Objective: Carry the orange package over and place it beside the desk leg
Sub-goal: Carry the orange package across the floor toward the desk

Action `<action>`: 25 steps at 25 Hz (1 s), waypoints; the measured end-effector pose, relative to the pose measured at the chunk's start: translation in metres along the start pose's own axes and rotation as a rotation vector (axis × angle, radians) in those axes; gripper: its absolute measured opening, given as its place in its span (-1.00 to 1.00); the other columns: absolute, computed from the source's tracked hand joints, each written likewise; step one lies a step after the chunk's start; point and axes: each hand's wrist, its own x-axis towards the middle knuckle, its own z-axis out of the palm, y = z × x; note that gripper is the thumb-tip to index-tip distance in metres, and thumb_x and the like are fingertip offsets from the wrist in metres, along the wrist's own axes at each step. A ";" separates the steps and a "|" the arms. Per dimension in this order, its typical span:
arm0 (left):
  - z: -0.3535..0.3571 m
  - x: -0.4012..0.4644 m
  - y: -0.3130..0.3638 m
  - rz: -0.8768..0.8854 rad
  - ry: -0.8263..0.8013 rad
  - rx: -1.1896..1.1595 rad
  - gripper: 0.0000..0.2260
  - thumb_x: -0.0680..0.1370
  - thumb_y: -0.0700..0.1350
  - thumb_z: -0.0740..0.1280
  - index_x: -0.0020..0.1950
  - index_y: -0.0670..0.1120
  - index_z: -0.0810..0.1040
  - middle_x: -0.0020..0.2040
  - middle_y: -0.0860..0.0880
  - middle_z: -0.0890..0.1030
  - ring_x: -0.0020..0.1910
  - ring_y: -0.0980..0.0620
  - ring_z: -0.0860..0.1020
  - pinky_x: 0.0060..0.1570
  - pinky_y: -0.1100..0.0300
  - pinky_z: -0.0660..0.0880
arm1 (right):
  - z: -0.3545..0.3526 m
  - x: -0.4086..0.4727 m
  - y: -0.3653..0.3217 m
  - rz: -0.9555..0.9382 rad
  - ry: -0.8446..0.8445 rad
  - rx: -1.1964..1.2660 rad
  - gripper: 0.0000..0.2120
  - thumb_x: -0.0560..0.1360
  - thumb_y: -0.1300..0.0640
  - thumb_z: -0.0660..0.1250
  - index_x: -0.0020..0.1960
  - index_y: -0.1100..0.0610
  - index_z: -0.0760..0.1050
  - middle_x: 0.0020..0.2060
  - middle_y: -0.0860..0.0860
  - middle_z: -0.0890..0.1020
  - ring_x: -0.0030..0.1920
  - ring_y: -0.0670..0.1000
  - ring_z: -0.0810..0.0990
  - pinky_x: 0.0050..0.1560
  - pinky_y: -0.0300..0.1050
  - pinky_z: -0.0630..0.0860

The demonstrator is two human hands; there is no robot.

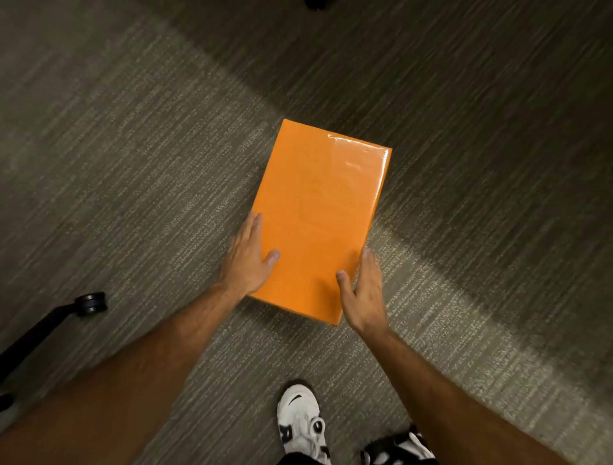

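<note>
A glossy orange rectangular package (318, 212) is in the middle of the head view, above grey striped carpet, its long side running away from me. My left hand (247, 259) clasps its near left edge, thumb on the top face. My right hand (363, 292) clasps the near right edge, thumb on top as well. Whether the package rests on the carpet or is lifted off it cannot be told. No desk leg is in sight.
A black office-chair leg with a caster wheel (90, 303) reaches in at the lower left. My white and dark shoes (302, 425) stand on the carpet just below the package. A dark object (315, 3) sits at the top edge.
</note>
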 end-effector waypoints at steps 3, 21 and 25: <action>0.009 0.006 -0.004 -0.053 0.021 -0.018 -0.15 0.58 0.12 0.33 0.64 -0.08 -0.17 0.65 -0.01 -0.14 0.61 -0.10 0.01 0.52 -0.12 0.11 | 0.006 0.007 0.005 0.013 0.004 0.012 -0.24 0.65 -0.17 0.13 0.65 0.11 -0.19 0.65 0.04 -0.02 0.64 0.04 -0.05 0.62 0.11 -0.02; 0.024 0.006 -0.027 -0.374 -0.018 -0.482 -0.08 0.39 0.29 0.46 0.59 0.13 0.02 0.46 -0.01 0.40 0.33 -0.11 0.48 0.26 -0.12 0.48 | 0.030 0.028 0.020 0.272 -0.144 0.608 -0.02 0.48 -0.12 0.45 0.57 -0.29 -0.24 0.45 0.03 0.42 0.33 0.17 0.52 0.31 0.39 0.46; 0.028 -0.004 -0.011 -0.376 -0.031 -0.552 -0.16 0.45 0.09 0.51 0.58 0.06 0.09 0.39 -0.01 0.46 0.22 -0.04 0.51 0.12 0.06 0.45 | 0.013 0.025 0.028 0.268 -0.144 0.602 -0.07 0.46 -0.08 0.49 0.55 -0.30 -0.11 0.27 -0.07 0.48 0.27 0.13 0.54 0.27 0.35 0.50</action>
